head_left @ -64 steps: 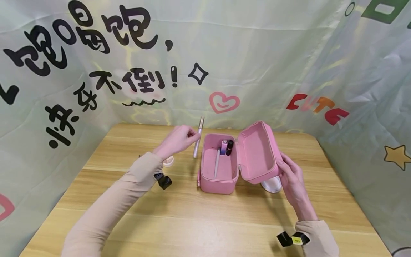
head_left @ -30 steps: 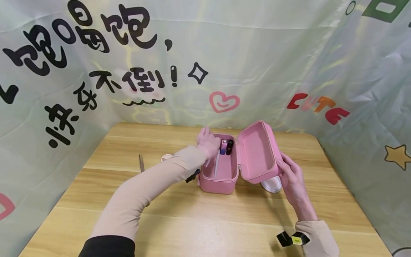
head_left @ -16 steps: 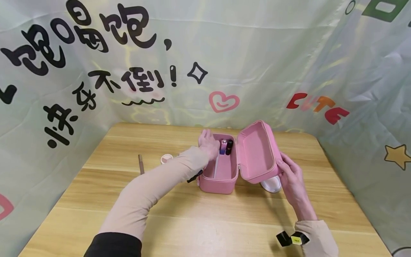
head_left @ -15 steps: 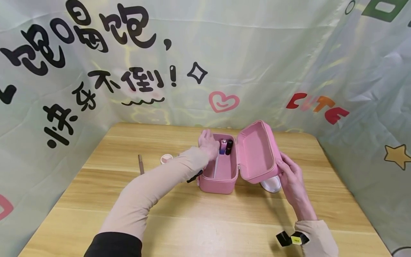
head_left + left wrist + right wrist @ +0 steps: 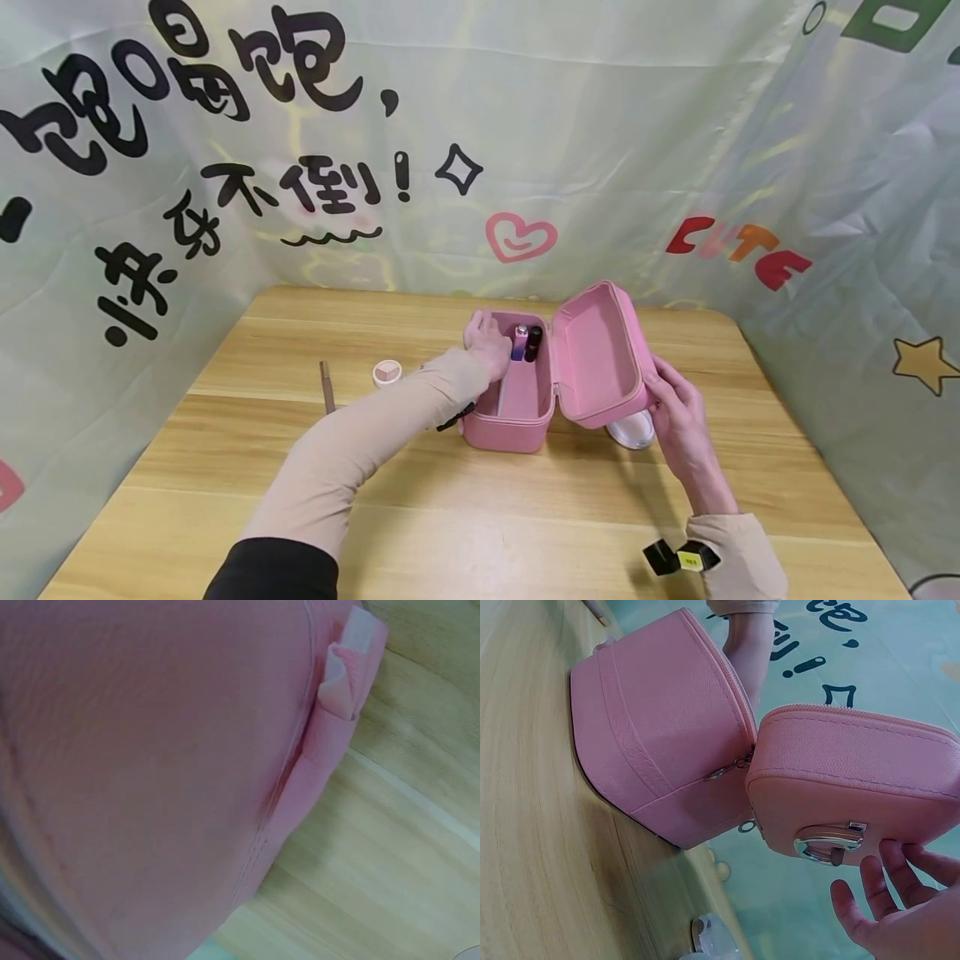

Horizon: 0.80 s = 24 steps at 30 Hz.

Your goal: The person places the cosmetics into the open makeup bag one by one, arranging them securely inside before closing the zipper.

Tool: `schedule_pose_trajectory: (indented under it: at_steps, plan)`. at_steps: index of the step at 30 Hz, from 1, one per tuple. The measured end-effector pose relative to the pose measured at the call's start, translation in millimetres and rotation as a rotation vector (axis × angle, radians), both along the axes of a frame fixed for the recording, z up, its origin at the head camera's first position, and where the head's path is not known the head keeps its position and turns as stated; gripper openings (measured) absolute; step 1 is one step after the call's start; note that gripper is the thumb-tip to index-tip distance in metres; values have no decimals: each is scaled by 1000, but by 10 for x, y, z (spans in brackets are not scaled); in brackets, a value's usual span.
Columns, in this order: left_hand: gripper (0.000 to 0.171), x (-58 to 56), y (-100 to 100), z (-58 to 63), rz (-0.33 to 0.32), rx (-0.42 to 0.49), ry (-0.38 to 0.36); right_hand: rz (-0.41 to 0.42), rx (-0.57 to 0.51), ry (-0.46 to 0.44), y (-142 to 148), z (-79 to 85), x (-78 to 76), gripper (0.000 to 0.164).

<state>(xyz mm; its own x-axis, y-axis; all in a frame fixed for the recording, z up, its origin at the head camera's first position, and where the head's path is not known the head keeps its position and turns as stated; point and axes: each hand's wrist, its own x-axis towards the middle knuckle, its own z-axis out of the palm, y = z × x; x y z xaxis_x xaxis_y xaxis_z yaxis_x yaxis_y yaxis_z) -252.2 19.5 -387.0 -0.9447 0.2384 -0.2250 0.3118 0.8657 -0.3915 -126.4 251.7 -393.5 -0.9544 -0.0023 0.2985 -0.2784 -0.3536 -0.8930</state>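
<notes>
A pink cosmetic case [image 5: 504, 435] stands unzipped on the table, its lid [image 5: 600, 358] swung out to the right. My left hand [image 5: 489, 343] reaches over the case's left rim, fingertips down inside and hidden; whether they still hold the slim silver-pink tube I cannot tell. Beside that hand, a purple-pink lipstick [image 5: 520, 343], a black tube [image 5: 533, 343] and a thin white stick [image 5: 503, 396] lie in the case. My right hand [image 5: 678, 417] grips the lid's edge; in the right wrist view its fingers [image 5: 877, 889] lie against the lid's outside near a metal buckle [image 5: 829, 844].
On the wooden table [image 5: 465, 525], a brown pencil [image 5: 327, 387] and a small round compact [image 5: 387, 372] lie left of the case. A clear round object [image 5: 632, 432] sits beneath the raised lid. A printed cloth [image 5: 600, 125] hangs behind the table.
My left hand has carried the slim silver-pink tube from beside the case over its left rim, then dipped slightly lower inside. My right hand has kept holding the lid in place.
</notes>
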Motion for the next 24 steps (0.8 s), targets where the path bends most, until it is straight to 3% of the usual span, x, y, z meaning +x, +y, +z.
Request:
schedule_pose_trajectory:
  at_steps: [6, 11, 15, 19, 24]
  plan:
    - [42, -30, 17, -57, 10, 19, -32, 0, 1, 6, -5, -6, -1, 34]
    - [38, -122, 39, -157, -5, -6, -65, -3, 1, 6, -8, -6, -1, 34]
    - [37, -173, 54, -220, -3, -19, -48, -6, -2, 6, -13, -3, 1, 34]
    - [37, -108, 49, -149, 9, 18, -56, -6, -4, 6, -16, -3, 3, 35]
    - [25, -29, -19, -33, -20, 197, 0, -4, -6, 7, -18, -8, 5, 34]
